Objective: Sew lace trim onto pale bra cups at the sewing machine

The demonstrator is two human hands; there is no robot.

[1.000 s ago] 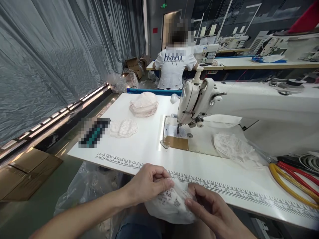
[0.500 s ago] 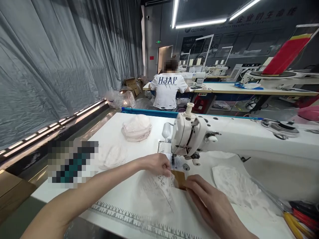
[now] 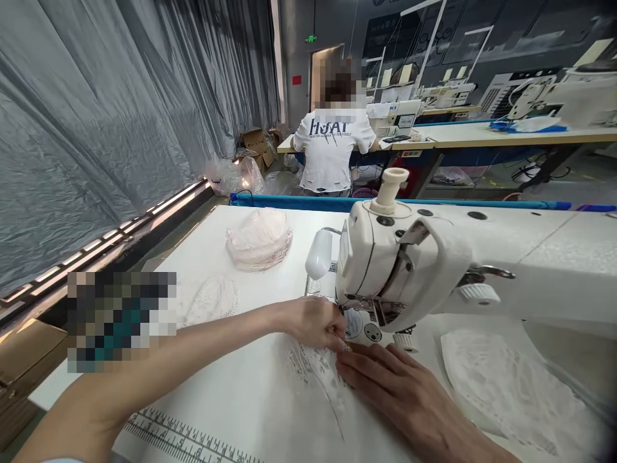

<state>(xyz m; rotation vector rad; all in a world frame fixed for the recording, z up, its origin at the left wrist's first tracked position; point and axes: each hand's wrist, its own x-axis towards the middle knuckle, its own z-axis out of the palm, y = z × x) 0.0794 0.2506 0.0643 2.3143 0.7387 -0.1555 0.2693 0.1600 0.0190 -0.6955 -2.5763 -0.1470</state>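
A white lace piece (image 3: 313, 373) lies flat on the white table (image 3: 241, 399), just in front of the sewing machine (image 3: 434, 263). My left hand (image 3: 313, 321) pinches the far edge of the lace close to the needle area. My right hand (image 3: 390, 386) lies on the lace with its fingers stretched out flat, fingertips pointing toward the left hand. The needle itself is hidden behind the machine head.
A stack of pinkish cups (image 3: 259, 238) sits at the back of the table, a single lace piece (image 3: 212, 299) to the left, more lace (image 3: 511, 386) to the right under the machine arm. A ruler strip (image 3: 178, 440) runs along the front edge. A person in a white T-shirt (image 3: 332, 148) works behind.
Both hands carried the lace from my lap up onto the table and then to the machine's needle area. The view has moved closer to the machine.
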